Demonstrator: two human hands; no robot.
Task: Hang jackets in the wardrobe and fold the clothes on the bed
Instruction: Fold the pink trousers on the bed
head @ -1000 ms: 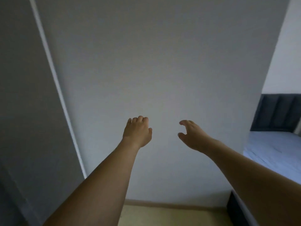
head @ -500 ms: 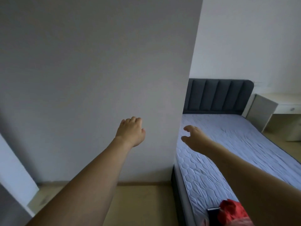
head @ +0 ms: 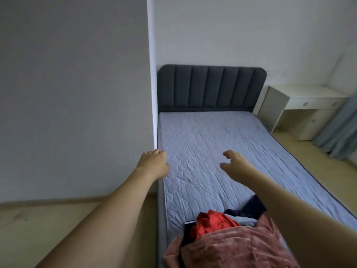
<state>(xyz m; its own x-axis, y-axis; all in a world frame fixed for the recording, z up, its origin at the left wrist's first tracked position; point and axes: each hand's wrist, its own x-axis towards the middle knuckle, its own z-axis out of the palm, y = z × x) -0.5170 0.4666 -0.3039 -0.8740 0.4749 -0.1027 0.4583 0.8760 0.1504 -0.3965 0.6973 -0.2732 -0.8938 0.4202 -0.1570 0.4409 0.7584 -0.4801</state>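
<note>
White desk (head: 307, 97) with drawers beside the headboard, blue-grey curtain (head: 338, 128), wooden floor (head: 58, 219)

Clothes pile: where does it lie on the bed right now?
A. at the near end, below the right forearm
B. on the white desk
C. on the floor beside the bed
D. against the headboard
A: the clothes pile, a red garment on top of a pink one with dark pieces behind, lies on the mattress at the near end, far from the headboard. Both the left hand and the right hand hold nothing.

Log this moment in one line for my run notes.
left hand: empty | right hand: empty | clothes pile: unfolded, bed foot
</note>
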